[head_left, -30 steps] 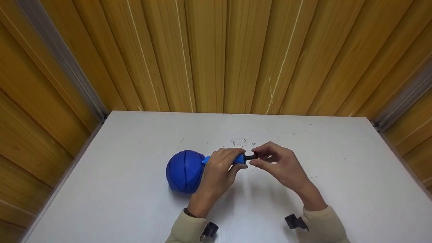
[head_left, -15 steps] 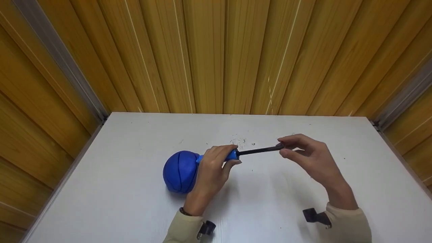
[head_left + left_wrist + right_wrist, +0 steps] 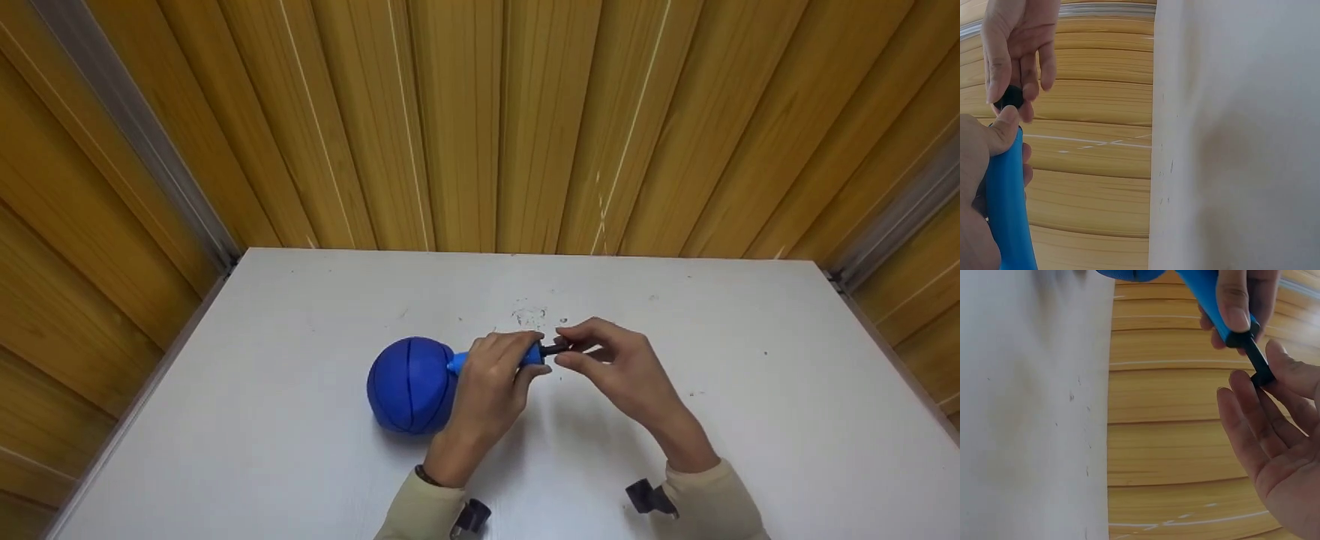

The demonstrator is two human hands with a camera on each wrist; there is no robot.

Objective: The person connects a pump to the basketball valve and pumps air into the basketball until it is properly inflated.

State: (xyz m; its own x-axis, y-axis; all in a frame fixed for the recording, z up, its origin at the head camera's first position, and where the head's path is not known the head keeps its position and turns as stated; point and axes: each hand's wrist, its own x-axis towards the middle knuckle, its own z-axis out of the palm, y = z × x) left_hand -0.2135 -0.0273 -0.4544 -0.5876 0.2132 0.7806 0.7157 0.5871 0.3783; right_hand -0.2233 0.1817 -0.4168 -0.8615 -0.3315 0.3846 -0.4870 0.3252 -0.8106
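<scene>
A blue ball (image 3: 409, 386) with dark seams sits on the white table, left of both hands. My left hand (image 3: 491, 375) grips the blue barrel of a hand pump (image 3: 1008, 197), whose narrow tip meets the ball's right side. Most of the barrel is hidden behind those fingers in the head view. With thumb and fingertips, my right hand (image 3: 619, 367) pinches the black handle (image 3: 1262, 377) at the end of the pump's rod. Only a short length of the black rod (image 3: 1253, 353) shows outside the barrel.
The white table (image 3: 270, 465) has dark scuff marks behind the hands. Yellow wood-look panels (image 3: 465, 127) rise along its back edge and sides. A small black camera mount (image 3: 649, 497) juts from the right sleeve, and another (image 3: 471, 517) from the left.
Half a second ago the rod was drawn far out to the right. My right hand has moved back left, and the rod is mostly inside the barrel. The ball has shifted slightly.
</scene>
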